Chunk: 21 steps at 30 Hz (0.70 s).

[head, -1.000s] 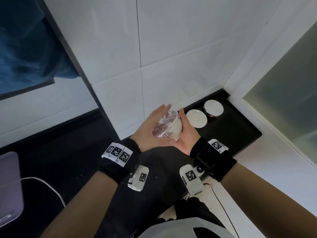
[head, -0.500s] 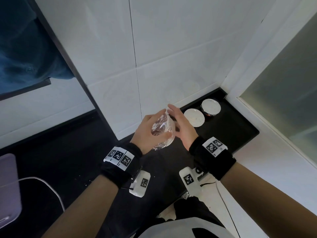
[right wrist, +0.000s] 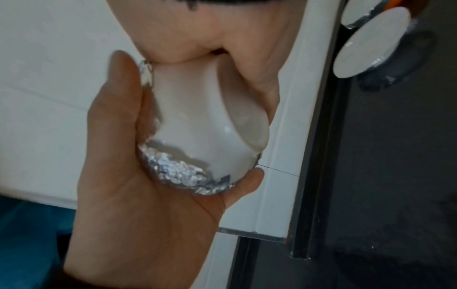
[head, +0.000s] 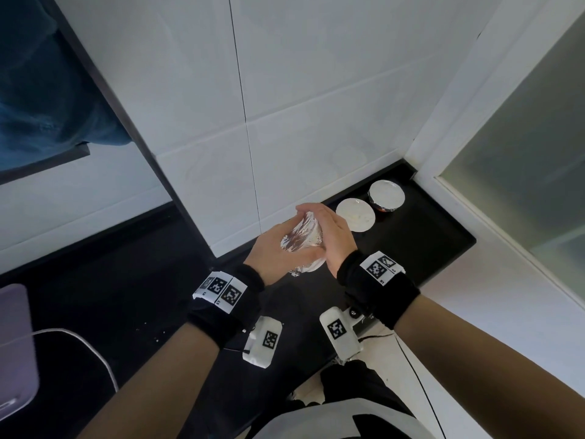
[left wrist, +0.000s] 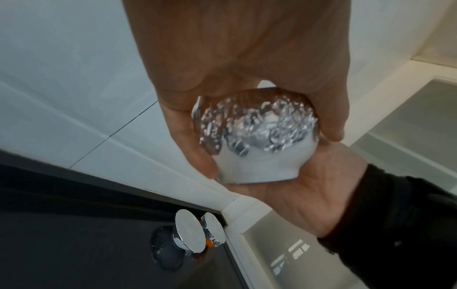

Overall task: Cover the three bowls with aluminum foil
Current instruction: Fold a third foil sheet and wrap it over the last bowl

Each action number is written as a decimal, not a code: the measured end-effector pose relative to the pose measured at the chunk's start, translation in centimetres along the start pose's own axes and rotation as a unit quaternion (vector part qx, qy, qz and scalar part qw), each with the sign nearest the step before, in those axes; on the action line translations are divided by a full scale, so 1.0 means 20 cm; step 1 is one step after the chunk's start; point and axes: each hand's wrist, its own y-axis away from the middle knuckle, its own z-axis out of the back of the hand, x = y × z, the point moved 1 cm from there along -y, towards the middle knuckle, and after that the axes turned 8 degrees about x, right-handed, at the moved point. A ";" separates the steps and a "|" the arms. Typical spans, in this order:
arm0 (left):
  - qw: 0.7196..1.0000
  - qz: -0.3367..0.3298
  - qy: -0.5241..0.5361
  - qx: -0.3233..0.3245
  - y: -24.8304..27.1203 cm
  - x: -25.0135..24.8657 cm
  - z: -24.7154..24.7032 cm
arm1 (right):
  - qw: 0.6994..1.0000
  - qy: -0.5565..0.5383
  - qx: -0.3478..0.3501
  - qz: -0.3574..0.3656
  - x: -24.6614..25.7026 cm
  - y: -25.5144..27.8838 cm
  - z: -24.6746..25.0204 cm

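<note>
From my end, both sets of fingers are wrapped round the same white bowl [left wrist: 257, 164], held up in the air over the black counter [head: 421, 245]. Left hand [head: 278, 248] cups the foil [left wrist: 257, 125] side, fingers curled onto the crinkled edge. Right hand [head: 335, 239] grips the bowl's bare white base from the other side, palm against it. The foil only reaches partway down the wall, pretty ragged. The bowl is tipped on its side between the palms. Further out, two more bowls [head: 355, 214] sit side by side at the counter's back corner near the wall, both already foil-topped, well apart from the hands.
</note>
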 end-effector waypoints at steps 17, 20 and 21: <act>0.970 0.006 -0.242 -0.023 -0.05 0.30 -0.01 | 0.973 -0.090 0.071 -0.198 -0.22 0.09 0.16; 0.971 0.013 -0.237 -0.008 -0.04 0.38 -0.03 | 0.973 -0.034 0.078 -0.214 -0.27 0.11 0.17; 0.972 0.015 -0.236 -0.006 -0.04 0.40 -0.03 | 0.973 -0.012 0.080 -0.217 -0.29 0.12 0.17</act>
